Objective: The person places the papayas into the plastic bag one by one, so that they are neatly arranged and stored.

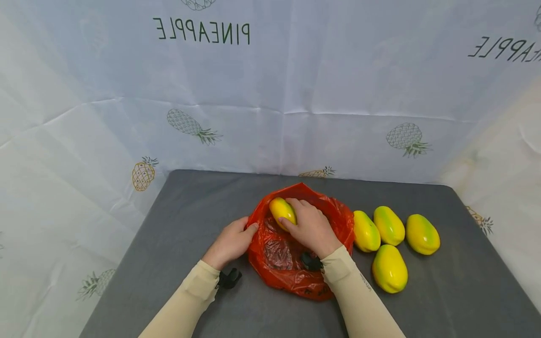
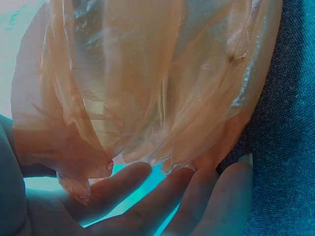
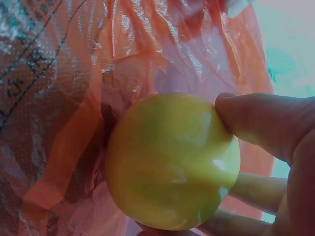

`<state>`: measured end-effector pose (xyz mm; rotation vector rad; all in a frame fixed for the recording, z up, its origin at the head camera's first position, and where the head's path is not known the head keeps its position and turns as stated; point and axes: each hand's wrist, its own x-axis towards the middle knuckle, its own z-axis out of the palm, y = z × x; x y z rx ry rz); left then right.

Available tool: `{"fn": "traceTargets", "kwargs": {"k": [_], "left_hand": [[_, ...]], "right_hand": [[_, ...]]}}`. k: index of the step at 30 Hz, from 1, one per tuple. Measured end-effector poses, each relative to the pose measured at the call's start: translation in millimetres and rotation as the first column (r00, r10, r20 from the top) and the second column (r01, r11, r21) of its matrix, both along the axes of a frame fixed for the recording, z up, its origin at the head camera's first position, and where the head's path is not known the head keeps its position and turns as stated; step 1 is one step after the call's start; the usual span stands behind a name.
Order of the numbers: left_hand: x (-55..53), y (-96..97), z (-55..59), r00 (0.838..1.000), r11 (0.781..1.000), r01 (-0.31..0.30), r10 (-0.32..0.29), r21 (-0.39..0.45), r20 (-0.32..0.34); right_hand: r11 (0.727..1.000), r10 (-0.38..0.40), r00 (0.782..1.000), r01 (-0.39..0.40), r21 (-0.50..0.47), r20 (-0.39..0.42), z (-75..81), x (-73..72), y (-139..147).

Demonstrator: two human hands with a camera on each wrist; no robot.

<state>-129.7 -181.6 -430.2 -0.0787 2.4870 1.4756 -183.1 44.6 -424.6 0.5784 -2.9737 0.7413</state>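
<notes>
A white cloth (image 1: 338, 70) printed with pineapples and mirrored "PINEAPPLE" lettering spreads behind and around my dark grey table (image 1: 194, 202). Near the table's middle lies a red plastic bag (image 1: 264, 270), its mouth spread wide and facing up. My two pale sleeves (image 1: 363, 300) come in from the near edge, one to each side of the bag's near part.

My left hand (image 1: 231, 241) pinches the bag's left rim, thumb on the inner side and fingers outside. My right hand (image 1: 312, 225) reaches into the mouth, thumb and fingers grasping a glossy yellow-green fruit (image 1: 281, 210). That fruit is within the mouth, towards the far left; I cannot tell whether it rests on the plastic.

Four more fruits (image 1: 390, 269) of the same kind lie on the table to the right: three in a row, the leftmost right beside the bag, and one nearer me. A small black piece (image 1: 229, 278) sits at my left wrist, another at my right.
</notes>
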Motion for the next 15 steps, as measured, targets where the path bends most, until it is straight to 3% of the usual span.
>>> {"fn": "traceTargets", "kwargs": {"k": [15], "left_hand": [[-0.5, 1.4, -1.7, 1.000, 1.000, -0.001, 0.000, -0.024, -0.007]], "right_hand": [[1.000, 0.003, 1.000, -0.003, 0.003, 0.022, -6.8, -1.3, -1.2]]}}
